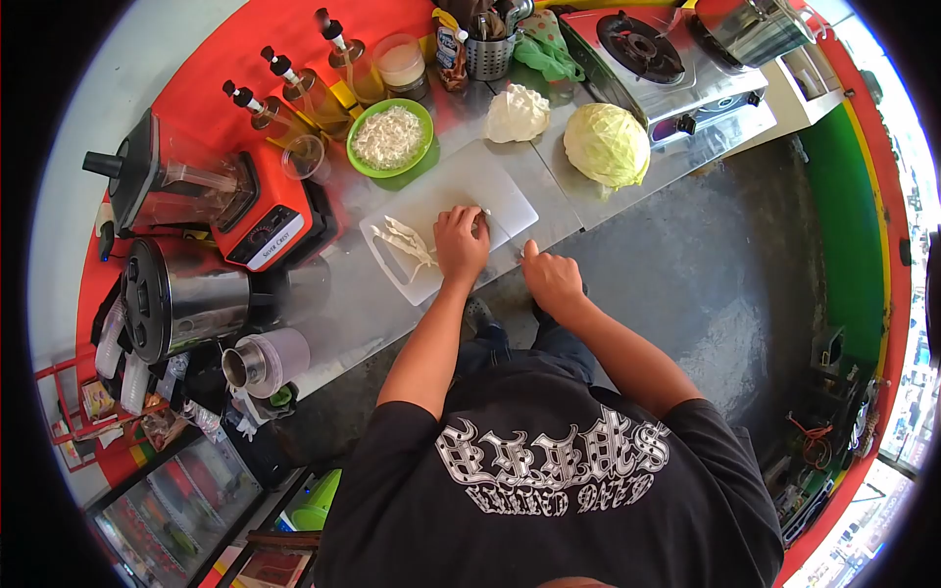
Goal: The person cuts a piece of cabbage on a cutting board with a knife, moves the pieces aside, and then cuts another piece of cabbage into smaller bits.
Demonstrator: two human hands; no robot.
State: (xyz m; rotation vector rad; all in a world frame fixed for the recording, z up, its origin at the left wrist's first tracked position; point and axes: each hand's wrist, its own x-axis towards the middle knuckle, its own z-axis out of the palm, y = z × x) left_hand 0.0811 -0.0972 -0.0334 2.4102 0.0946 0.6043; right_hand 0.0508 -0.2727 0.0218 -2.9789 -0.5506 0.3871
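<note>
My left hand [463, 242] rests on the white cutting board [456, 181], its fingers curled down over something small and pale that is mostly hidden beneath them. In my right hand [555, 278], closed at the board's right edge, is a knife [507, 236] whose thin blade points toward the left fingers. Pale sliced strips [404, 243] lie on the board left of my left hand, near its handle slot. Behind the board stands a green bowl [427, 150] of white shreds [388, 137]. A white, lumpy clump [517, 114] and a green cabbage [607, 145] sit at the back right.
Left on the steel counter [358, 309] stand a red blender [270, 230], a steel pitcher-like container [201, 299] and a lidless cup [267, 363]. Pump bottles [319, 98] line the back wall. A gas stove [667, 73] with a pot [755, 34] is at the right.
</note>
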